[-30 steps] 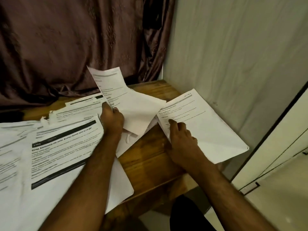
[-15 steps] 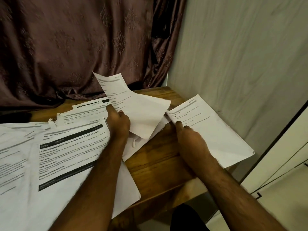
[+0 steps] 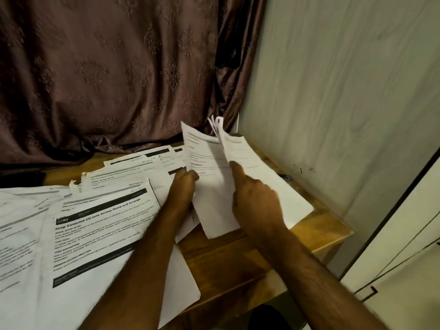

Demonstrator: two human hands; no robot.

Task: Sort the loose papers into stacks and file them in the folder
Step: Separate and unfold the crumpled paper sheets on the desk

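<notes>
A patterned brown curtain (image 3: 107, 75) hangs at 12 o'clock behind the wooden desk (image 3: 228, 256), a pale wall (image 3: 333, 91) at 2 o'clock. Loose printed papers (image 3: 100, 225) cover the desk from 9 o'clock, cut off at the frame edge. The left hand (image 3: 184, 186) and right hand (image 3: 256, 201) each grip a lifted sheaf of sheets (image 3: 214, 167) at centre; its fanned top is blurred. No folder can be made out.

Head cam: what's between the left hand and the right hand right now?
In the head view, only the raised sheets: the left hand grips their left edge, the right hand holds their right part. No bare table shows between them.
</notes>
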